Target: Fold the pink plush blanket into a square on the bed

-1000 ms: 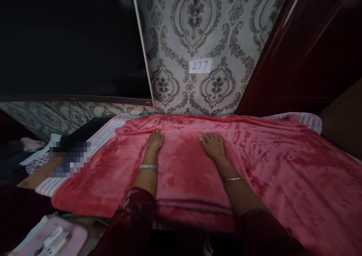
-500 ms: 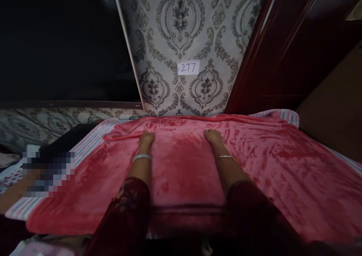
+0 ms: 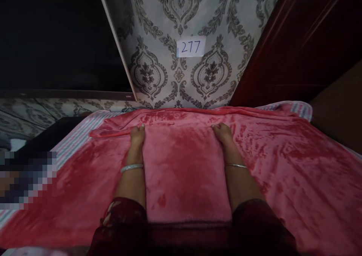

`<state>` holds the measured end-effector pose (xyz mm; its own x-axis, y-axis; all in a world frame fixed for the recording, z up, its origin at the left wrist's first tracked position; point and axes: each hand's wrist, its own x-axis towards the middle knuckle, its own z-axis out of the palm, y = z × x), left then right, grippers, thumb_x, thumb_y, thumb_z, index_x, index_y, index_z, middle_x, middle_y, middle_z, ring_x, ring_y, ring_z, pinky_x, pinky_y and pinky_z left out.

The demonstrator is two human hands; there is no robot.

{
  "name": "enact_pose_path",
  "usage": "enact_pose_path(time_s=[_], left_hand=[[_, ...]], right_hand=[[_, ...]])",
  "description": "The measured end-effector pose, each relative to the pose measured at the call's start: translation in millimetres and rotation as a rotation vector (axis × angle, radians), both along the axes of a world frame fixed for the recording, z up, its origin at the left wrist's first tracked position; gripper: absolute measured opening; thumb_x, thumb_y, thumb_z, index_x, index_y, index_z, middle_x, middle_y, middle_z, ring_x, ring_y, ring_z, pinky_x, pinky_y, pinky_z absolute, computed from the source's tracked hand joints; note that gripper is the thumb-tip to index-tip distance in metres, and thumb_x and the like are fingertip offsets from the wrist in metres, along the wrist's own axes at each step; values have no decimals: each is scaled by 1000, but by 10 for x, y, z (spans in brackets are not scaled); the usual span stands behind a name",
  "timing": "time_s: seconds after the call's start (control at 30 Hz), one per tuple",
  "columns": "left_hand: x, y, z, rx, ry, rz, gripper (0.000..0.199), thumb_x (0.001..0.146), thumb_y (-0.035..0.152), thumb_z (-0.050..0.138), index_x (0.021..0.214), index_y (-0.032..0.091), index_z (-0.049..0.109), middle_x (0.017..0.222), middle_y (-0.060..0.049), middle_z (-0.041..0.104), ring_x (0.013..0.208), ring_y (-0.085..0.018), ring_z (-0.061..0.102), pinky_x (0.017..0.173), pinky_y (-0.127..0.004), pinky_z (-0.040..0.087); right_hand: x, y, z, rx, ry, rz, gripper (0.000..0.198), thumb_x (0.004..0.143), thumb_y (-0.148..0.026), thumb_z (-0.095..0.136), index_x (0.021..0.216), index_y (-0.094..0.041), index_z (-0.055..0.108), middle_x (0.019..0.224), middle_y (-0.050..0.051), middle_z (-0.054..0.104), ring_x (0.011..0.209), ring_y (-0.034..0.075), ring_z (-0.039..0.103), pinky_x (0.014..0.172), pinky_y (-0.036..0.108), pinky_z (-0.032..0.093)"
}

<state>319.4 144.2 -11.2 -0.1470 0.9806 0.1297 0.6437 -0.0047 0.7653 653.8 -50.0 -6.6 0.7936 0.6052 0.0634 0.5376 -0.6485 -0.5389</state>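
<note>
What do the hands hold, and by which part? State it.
Nothing is clearly gripped. The left hand and right hand lie on the red fleece blanket, fingertips at a fold near its far edge.

The plush fleece blanket (image 3: 183, 173) is pinkish red with a darker crushed sheen. Under it, the sheet (image 3: 74, 133) shows fine stripes of pale blue, white and pink. The wallpaper (image 3: 158, 33) is pale grey with dark grey ornamental damask medallions and leafy scrolls. On it, a small white paper label (image 3: 191, 47) bears blue handwritten digits. The cabinet door (image 3: 299, 48) is dark reddish brown. The sleeves (image 3: 124, 226) are maroon, the left one with a pale floral print. Both wrist bangles (image 3: 131, 167) are silver.
</note>
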Motion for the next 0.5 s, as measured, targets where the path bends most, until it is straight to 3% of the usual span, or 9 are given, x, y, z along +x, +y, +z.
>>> enact_pose_path(time_s=[0.2, 0.33, 0.5], left_hand=[[-9, -94, 78, -34, 48, 104, 30, 100, 36, 44, 100, 13, 63, 100, -14, 71, 98, -26, 66, 90, -35, 51], [-2, -136, 115, -77, 86, 59, 28, 98, 34, 49, 99, 12, 67, 98, -14, 73, 96, -26, 68, 89, -34, 52], [-8, -119, 143, -89, 153, -12, 40, 101, 34, 39, 107, 10, 70, 104, -16, 76, 101, -27, 70, 89, -36, 54]], right_hand=[[56, -54, -18, -13, -40, -92, 40, 102, -33, 45, 108, -8, 75, 108, 20, 75, 97, 27, 67, 79, 31, 45], [60, -51, -32, -29, -13, -63, 43, 102, -34, 43, 112, -8, 75, 112, 21, 76, 102, 28, 68, 84, 32, 47], [153, -49, -46, -22, 10, -8, 52, 106, -39, 33, 122, -9, 73, 117, 19, 75, 108, 28, 69, 90, 33, 49]])
